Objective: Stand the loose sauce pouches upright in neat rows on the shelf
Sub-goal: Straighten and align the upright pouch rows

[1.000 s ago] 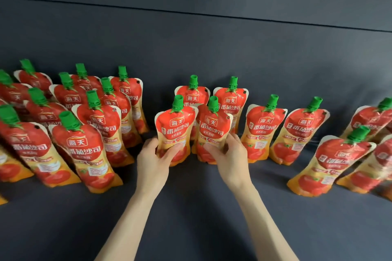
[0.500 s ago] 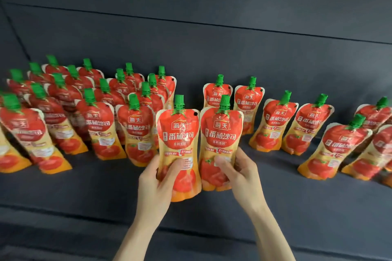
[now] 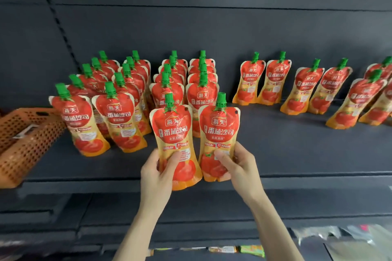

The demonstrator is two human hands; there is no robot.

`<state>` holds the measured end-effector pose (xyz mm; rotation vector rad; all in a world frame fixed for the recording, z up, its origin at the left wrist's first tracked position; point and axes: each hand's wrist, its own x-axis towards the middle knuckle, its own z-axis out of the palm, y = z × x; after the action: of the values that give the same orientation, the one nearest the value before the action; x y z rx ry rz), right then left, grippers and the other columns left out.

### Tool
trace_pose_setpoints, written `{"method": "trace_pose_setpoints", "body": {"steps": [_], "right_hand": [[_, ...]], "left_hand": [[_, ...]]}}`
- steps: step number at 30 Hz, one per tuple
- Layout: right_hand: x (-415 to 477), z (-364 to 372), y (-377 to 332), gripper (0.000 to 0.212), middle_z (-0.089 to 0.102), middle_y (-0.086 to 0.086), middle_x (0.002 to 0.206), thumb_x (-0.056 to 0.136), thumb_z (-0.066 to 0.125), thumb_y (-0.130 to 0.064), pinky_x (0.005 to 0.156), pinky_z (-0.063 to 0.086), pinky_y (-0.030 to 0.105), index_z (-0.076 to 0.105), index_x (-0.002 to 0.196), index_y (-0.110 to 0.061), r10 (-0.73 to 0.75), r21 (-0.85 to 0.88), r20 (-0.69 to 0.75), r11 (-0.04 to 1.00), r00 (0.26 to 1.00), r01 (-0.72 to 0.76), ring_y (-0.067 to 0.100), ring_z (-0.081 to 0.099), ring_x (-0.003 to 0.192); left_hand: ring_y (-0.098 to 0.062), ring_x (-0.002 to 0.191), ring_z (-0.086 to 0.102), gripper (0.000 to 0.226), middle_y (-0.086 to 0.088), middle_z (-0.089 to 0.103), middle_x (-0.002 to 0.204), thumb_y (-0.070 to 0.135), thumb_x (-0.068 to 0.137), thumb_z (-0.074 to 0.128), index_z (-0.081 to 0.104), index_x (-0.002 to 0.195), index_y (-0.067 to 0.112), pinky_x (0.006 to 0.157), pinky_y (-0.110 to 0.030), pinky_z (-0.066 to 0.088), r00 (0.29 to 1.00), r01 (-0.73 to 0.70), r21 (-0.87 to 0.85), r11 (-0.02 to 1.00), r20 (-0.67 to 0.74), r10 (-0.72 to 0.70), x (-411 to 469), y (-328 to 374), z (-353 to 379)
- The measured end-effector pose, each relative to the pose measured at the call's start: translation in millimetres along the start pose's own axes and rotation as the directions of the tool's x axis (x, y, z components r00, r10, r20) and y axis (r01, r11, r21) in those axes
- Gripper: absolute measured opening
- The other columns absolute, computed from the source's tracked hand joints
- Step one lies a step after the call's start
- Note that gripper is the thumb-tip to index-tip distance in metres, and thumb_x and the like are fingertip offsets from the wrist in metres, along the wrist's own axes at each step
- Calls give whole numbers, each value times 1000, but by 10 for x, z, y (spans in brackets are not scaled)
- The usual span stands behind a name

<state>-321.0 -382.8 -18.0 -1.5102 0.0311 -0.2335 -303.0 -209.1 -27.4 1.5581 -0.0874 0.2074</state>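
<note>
Frame edges cut off the far-right pouches (image 3: 381,112) and the orange basket (image 3: 31,135) at left.

Logged for the sauce pouches (image 3: 118,116) across the shelf (image 3: 286,150): red upper panels with white characters, yellow-orange lower halves printed with red tomatoes, pale borders, green caps; same scheme on the front-left pouch (image 3: 174,131) and front-right pouch (image 3: 220,131) at the shelf's front edge. Noted shelf deck and back panel (image 3: 212,27) as matte charcoal grey, unpatterned. Noted basket (image 3: 25,140) at the shelf's left edge as orange, with a regular grid of small holes.
</note>
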Motion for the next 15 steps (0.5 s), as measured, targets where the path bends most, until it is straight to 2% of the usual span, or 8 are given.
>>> {"method": "trace_pose_setpoints", "body": {"steps": [4,8,12,15], "right_hand": [[83,154,27,15,72,3,95,90,59,-16,75,57,29,61,103,-10,-19,-58,1,998,1000,19,17,69,89],[233,226,96,13,72,5,93,89,60,-15,77,57,39,62,101,-12,-51,-98,-7,994,999,50,23,68,87],[408,285,139,12,73,2,90,89,60,-9,70,56,27,63,99,-14,-70,-89,-15,994,997,68,19,69,84],[544,321,184,13,72,2,93,89,60,-8,71,55,25,63,101,-13,-61,-89,-32,994,998,57,15,69,84]], "left_hand": [[2,90,64,15,16,69,93,24,83,62,59,98,28,68,-13,51,999,-37,-12,999,2,37,102,7,-141],[-3,97,64,24,10,68,104,26,84,63,57,107,23,78,-20,54,999,-47,-1,999,23,47,270,-29,-201],[-4,103,62,31,9,65,111,25,85,63,55,115,22,83,-21,52,997,-55,9,998,60,55,491,-75,-210],[-3,104,61,29,9,65,113,23,86,62,53,114,26,85,-21,52,990,-57,19,998,128,54,647,-123,-210]]}}
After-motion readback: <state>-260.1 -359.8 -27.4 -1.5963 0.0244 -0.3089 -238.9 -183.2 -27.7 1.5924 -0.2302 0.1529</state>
